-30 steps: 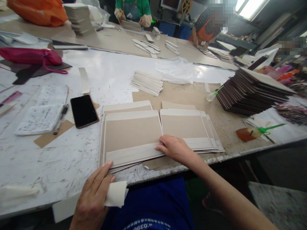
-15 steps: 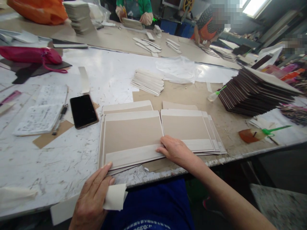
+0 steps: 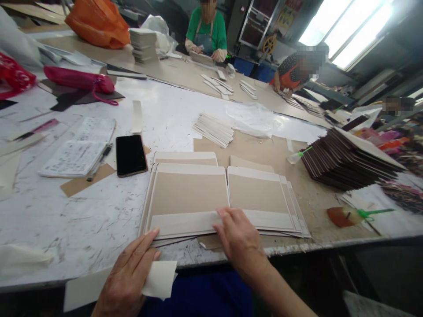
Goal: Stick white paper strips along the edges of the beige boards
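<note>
Two stacks of tan cardboard covers with pale strips lie side by side near the table's front edge: the left stack (image 3: 188, 193) and the right stack (image 3: 261, 196). My left hand (image 3: 130, 275) rests at the left stack's near corner, thumb on the cardboard, fingers closed on a folded white cloth (image 3: 158, 278). My right hand (image 3: 239, 240) lies with fingers stretched on the pale strip (image 3: 181, 222) along the left stack's near edge, where the two stacks meet.
A black phone (image 3: 131, 155), a pen and printed papers (image 3: 74, 156) lie left. A pile of pale strips (image 3: 214, 129) sits behind the stacks. A dark cover stack (image 3: 346, 160), glue bottle (image 3: 295, 155) and orange dish (image 3: 339, 216) are right. Other people work across the table.
The camera tilted up, showing more of the room. My right hand turned and slid slightly left along the pale strip. My left hand stayed at the corner with the cloth.
</note>
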Tool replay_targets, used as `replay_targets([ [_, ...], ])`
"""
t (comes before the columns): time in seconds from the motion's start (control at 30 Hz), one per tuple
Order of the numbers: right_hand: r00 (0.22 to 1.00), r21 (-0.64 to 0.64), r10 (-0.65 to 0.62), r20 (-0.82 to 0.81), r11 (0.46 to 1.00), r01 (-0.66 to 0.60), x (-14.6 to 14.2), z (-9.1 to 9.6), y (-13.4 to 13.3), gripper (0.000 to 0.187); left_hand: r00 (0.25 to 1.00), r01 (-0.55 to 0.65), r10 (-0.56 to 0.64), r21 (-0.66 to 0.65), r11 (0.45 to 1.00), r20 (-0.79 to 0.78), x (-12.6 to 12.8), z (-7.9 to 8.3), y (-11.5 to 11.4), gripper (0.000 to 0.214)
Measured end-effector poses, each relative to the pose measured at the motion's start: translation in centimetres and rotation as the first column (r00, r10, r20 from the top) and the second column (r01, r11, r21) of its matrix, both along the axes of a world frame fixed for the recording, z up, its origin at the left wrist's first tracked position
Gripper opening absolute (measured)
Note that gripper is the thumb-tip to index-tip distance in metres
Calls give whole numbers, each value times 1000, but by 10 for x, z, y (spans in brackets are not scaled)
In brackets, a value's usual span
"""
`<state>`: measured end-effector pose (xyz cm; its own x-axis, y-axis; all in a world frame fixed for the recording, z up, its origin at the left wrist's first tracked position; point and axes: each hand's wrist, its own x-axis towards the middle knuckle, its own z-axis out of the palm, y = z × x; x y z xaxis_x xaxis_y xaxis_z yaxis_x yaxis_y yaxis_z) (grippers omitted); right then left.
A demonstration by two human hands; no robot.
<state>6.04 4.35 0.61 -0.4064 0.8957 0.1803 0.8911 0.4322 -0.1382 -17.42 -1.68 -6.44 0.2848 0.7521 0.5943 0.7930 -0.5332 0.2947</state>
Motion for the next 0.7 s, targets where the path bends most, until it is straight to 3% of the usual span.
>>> replay_targets([
  [0.1,955,76,295,-11,953,-294,-21,-19,-20,48,1000,6,-6,2,1000,-1,-2,-3,-1,16],
  [0.2,908,13,417,40,909,-417,-26,-33,-30,63,1000,14,-13,16,1000,-14,-4,-5,0,17],
  [0.3,929,-29,357,98,934,-356,-12,-40,-32,63,1000,9,-9,16,1000,-5,-4,-5,0,19],
  [0.47,990,171,98,102,979,-115,20,-39,-34,52,998,-25,24,19,1000,58,-1,-8,-2,21],
  [0.6,998,247,-2,-62,969,18,30,-41,-36,40,981,-7,12,-27,1000,192,-15,-8,4,20],
  [0.7,980,275,4,-200,960,52,31,-50,-36,32,967,-167,169,-24,986,188,-39,2,17,21],
])
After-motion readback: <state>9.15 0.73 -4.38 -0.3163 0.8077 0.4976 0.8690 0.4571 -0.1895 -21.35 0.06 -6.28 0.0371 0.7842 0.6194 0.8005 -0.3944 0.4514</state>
